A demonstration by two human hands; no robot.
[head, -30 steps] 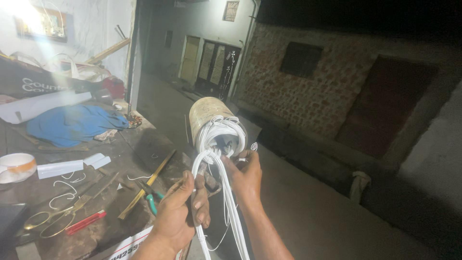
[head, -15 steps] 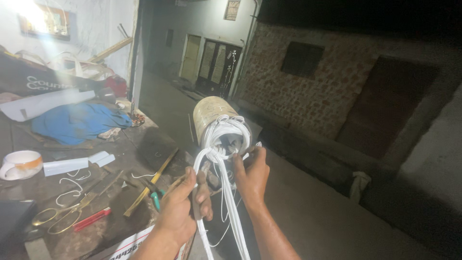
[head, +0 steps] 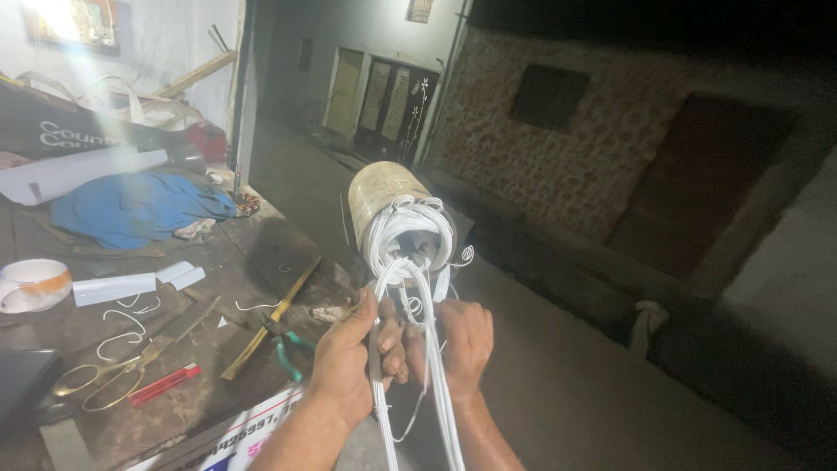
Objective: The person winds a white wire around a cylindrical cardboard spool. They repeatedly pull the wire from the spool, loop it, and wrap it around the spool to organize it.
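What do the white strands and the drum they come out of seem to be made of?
White strands: likely plastic-sleeved wire, smooth and matte, holding stiff loops. Drum: probably metal, dull tan and stained, with a rigid curved wall. Both hands grip the strands.

White wires [head: 410,262] against a tan cylinder [head: 384,187], with blue cloth [head: 139,205], green-handled pliers [head: 288,344] and red cutter [head: 166,384] left of it.

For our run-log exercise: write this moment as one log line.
left hand: grips white insulated wire bundle | right hand: grips same bundle | wires enter tan cylindrical metal stator
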